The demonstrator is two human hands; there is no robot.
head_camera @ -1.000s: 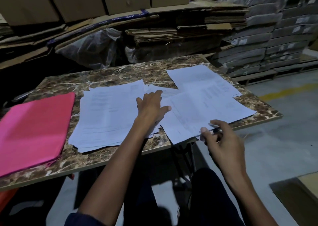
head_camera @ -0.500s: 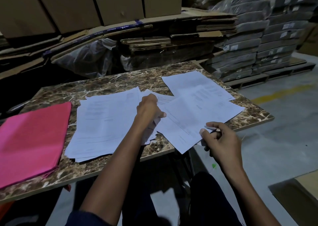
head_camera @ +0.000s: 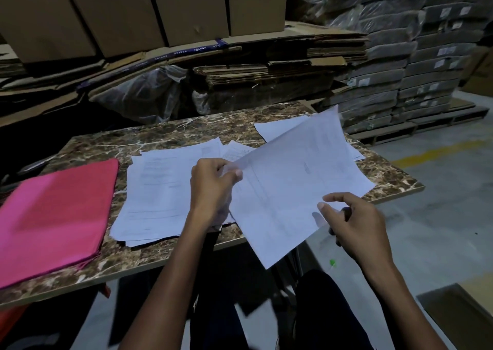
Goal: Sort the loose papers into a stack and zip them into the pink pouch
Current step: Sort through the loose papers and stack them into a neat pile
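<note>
Up off the table [head_camera: 186, 131], a thin white sheet [head_camera: 296, 184] with faint printed lines is held tilted between both hands, its far corner raised and its near corner hanging past the table's front edge. The left hand [head_camera: 213, 187] pinches the sheet's left edge, thumb and fingers closed on the paper. The right hand [head_camera: 354, 224] grips the lower right edge, thumb on top and curled fingers beneath, clamped on the same sheet.

Below the left hand lies a loose stack [head_camera: 165, 192] of flat white papers, rectangular, their edges fanned unevenly, resting on the table's glossy brown marble-patterned top. Another sheet [head_camera: 274, 129] lies flat further back, partly hidden behind the raised one.

The pouch [head_camera: 53, 216] lies flat at the left end of the table, just beside the stack: a soft pink fabric rectangle with rounded corners, its near edge showing layered folds. Whether its zip is open cannot be told.

Behind the table stand brown cardboard boxes [head_camera: 186, 5], flattened corrugated cardboard [head_camera: 266, 75] in piles, and wrapped grey bundles [head_camera: 416, 77] stacked on the right.
</note>
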